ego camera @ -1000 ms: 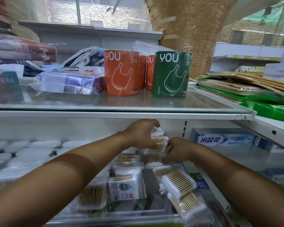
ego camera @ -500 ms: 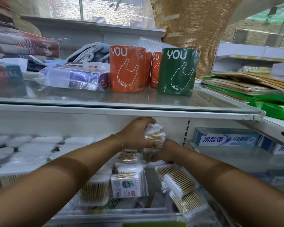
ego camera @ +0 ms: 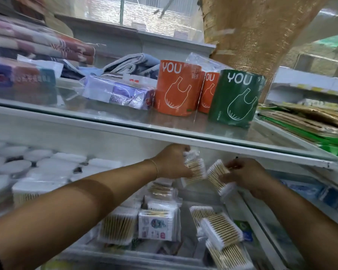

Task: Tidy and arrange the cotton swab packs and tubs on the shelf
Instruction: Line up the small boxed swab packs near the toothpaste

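The first swab pack (ego camera: 196,168) sat in the left hand (ego camera: 172,162), whose fingers were curled round its clear wrapping, the wooden sticks showing through. It was held up at the back of the lower shelf (ego camera: 185,215), just under the front rail of the glass shelf (ego camera: 113,124) above. Just beside it, tilted, was the second swab pack (ego camera: 217,175) – the right hand (ego camera: 247,177) gripped it from the right side, fingers folded over its top edge. The two packs were close together; I could not tell whether they touched.

Below the hands more swab packs lay on the lower shelf: a slanted pair at the front right (ego camera: 221,229), a labelled pack (ego camera: 158,225) in the middle and an upright bundle (ego camera: 117,228) left of it. Farther left stood round tubs (ego camera: 15,167) with white lids, blurred.

On the glass shelf stood two orange rolls (ego camera: 175,88) and a green roll (ego camera: 236,98) marked YOU – with a purple wrapped pack (ego camera: 119,92) to their left and folded towels (ego camera: 37,43) behind.
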`<state>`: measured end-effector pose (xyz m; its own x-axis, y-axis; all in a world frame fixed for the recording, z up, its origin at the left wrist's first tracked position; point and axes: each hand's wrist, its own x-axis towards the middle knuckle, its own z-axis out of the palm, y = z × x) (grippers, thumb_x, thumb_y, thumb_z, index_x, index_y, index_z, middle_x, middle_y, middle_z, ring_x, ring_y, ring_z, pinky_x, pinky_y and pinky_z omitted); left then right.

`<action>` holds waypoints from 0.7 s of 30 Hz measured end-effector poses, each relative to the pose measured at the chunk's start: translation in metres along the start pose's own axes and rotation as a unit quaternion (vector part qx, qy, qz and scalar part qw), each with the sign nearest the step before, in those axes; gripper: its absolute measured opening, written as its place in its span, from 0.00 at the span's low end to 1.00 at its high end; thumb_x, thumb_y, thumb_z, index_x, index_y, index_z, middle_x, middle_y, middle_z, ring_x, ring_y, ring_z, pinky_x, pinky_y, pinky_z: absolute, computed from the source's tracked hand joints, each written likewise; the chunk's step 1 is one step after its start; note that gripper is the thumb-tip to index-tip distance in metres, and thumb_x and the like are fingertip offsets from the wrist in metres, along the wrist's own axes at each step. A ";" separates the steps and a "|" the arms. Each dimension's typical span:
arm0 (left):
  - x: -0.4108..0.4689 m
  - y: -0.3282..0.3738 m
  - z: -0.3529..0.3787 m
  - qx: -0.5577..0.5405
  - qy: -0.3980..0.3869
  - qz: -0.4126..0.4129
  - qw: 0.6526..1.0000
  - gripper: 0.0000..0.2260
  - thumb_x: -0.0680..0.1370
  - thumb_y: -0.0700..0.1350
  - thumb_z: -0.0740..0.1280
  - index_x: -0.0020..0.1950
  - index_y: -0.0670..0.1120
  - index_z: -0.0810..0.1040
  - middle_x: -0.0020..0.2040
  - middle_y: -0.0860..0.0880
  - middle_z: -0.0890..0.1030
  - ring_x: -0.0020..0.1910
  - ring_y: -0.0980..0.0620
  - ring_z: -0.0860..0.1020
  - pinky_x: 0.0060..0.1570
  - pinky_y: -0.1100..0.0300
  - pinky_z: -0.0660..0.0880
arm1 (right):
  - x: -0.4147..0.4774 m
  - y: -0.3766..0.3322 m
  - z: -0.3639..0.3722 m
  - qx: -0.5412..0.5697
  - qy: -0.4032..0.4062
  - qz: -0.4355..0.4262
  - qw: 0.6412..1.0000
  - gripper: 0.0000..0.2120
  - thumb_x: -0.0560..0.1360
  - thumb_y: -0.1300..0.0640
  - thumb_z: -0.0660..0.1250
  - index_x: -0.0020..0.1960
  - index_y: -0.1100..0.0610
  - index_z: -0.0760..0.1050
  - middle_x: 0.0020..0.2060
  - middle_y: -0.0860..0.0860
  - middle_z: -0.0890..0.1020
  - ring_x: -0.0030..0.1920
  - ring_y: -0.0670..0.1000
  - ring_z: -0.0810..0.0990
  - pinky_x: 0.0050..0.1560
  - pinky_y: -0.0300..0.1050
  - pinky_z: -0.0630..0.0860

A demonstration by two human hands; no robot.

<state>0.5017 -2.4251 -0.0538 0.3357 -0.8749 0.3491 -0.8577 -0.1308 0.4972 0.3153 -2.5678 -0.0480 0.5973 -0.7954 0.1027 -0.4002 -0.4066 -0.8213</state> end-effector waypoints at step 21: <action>0.011 0.002 0.018 0.062 -0.125 0.026 0.990 0.26 0.68 0.48 0.77 0.64 0.49 0.76 0.58 0.50 0.80 0.53 0.49 0.79 0.55 0.56 0.77 | -0.033 -0.016 0.044 -0.324 -0.068 -0.086 0.939 0.13 0.66 0.51 0.79 0.42 0.48 0.74 0.41 0.44 0.78 0.38 0.42 0.74 0.31 0.35 0.65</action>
<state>0.4967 -2.4436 -0.0629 0.1972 -0.9678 0.1566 -0.9178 -0.1261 0.3766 0.3329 -2.5156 -0.0633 0.7578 -0.6457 0.0943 -0.6024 -0.7478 -0.2793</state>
